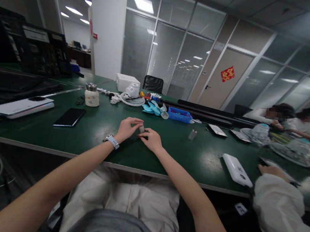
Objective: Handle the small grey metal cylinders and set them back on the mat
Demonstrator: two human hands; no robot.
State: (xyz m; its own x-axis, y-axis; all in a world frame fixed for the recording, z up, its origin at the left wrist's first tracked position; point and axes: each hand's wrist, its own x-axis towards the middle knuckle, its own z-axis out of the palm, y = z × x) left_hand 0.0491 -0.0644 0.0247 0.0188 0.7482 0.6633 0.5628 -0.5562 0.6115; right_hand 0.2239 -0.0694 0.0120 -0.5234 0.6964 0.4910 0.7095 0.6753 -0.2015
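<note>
Just above the green table (pixel 102 143), a small grey metal cylinder (pixel 141 129) is between my two hands. My left hand (pixel 127 128), with a watch (pixel 112 140) on its wrist, reaches its fingertips to the cylinder's top and near side. From the right, my right hand (pixel 152 140) pinches the cylinder between thumb and fingers. A similar metal cylinder (pixel 192 134) stands on the table to the right, apart from both hands. Its exact kind is too small to make out.
A dark phone (pixel 69 118) and a patterned jar (pixel 91 97) lie to the left. Behind my hands are a white fan (pixel 132 98), light-blue pieces (pixel 153 108) and a blue basket (pixel 178 114). On the right, a white device (pixel 236 169) lies near another person's sleeve (pixel 278 202).
</note>
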